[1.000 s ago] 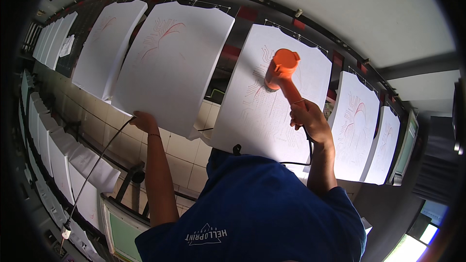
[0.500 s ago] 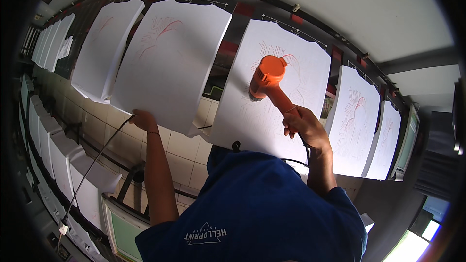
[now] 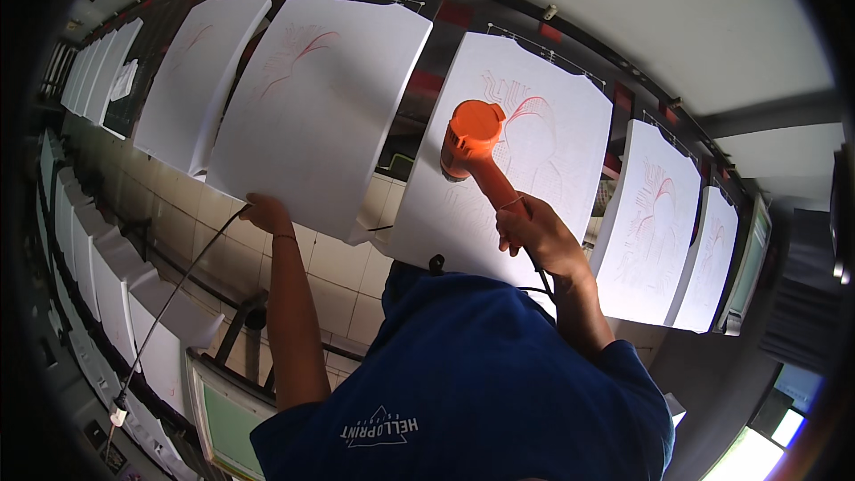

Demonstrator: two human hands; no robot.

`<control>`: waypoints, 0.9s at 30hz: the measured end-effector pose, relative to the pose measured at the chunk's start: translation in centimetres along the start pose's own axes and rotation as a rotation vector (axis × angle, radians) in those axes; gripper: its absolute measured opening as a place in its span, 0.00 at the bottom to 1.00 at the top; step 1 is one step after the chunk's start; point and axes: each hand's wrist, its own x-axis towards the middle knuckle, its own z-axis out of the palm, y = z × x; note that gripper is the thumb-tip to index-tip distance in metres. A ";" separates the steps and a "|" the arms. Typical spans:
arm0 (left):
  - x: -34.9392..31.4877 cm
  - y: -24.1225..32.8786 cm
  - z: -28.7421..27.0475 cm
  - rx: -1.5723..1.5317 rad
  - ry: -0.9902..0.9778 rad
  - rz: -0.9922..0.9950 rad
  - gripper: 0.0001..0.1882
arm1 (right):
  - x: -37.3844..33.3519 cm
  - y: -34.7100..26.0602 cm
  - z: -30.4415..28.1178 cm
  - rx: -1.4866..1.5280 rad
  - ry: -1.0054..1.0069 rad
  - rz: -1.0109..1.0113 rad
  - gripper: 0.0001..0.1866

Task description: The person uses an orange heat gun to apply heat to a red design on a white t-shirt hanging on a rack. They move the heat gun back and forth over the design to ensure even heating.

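My right hand [image 3: 545, 236] is wrapped round the handle of an orange hair dryer [image 3: 476, 134], whose dark nozzle points down over a white cloth panel [image 3: 525, 187]. Fine red line prints mark this panel; the hair dryer covers part of them. My left hand [image 3: 267, 214], closed, pinches a black power cord [image 3: 200, 254] close to the lower edge of the neighbouring white panel [image 3: 312, 142], which carries a fainter red print. From that hand the cord runs down to a pale plug connector [image 3: 118, 414] at the lower left. Another cord hangs from the dryer's handle.
More white panels lie along the dark rack [image 3: 445, 40] to the left and right, such as the printed panel [image 3: 650, 223]. A second rack holds white panels [image 3: 98, 276] at the left. A green-meshed frame [image 3: 227, 419] stands at the lower left, above floor tiles [image 3: 312, 298].
My right hand and the hair dryer have shifted a little to the left over the same panel. My left hand keeps hold of the cord, almost in place.
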 end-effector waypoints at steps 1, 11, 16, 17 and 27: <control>0.0 0.0 0.0 -0.008 -0.002 0.001 0.26 | -0.4 -0.2 0.0 -0.022 -0.027 0.012 0.16; 1.1 -1.7 0.8 -0.028 0.002 0.008 0.28 | -3.5 0.7 0.9 0.004 -0.157 0.155 0.17; 0.8 -1.5 0.3 -0.021 -0.012 0.019 0.28 | -4.1 0.4 0.3 0.011 0.027 0.058 0.17; 1.2 -1.9 0.4 -0.012 -0.002 0.021 0.28 | -4.0 0.5 0.2 -0.013 0.069 0.044 0.17; 1.7 -2.8 0.8 -0.085 0.003 0.043 0.28 | -7.2 1.4 1.3 0.086 0.052 0.139 0.19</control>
